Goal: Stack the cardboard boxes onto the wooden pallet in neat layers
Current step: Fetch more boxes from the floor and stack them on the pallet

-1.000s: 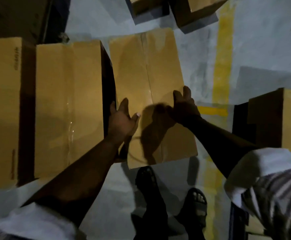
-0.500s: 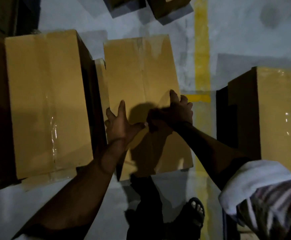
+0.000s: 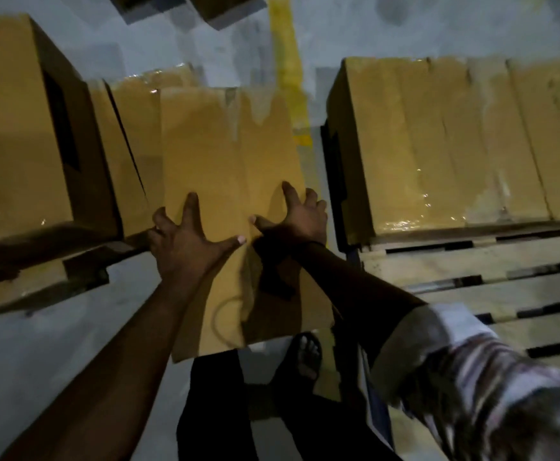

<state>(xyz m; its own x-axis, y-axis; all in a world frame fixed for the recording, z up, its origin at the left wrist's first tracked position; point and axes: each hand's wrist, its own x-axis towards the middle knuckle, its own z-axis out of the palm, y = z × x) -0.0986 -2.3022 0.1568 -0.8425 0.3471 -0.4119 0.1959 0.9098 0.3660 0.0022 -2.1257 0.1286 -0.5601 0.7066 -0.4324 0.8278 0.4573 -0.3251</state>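
I hold a tan cardboard box [image 3: 232, 151] lifted off the floor in front of me, its near end over my feet. My left hand [image 3: 188, 241] lies on its top near the left edge, thumb spread and outer fingers curled over that edge. On the box's right edge sits my right hand [image 3: 300, 212], with its fingers wrapped over the side. The wooden pallet [image 3: 471, 277] lies to the right with bare slats near me. A row of taped cardboard boxes [image 3: 455, 141] stands on its far part.
A tall box [image 3: 15, 128] and a lower box [image 3: 129, 144] stand close on the left, over a flat piece of cardboard [image 3: 22, 294] on the grey floor. A yellow floor line [image 3: 285, 54] runs away ahead. My sandalled foot [image 3: 308, 354] is under the held box.
The box has come up off the floor and moved right with both hands. My view has swung right, so the pallet's slats and its row of boxes now show.
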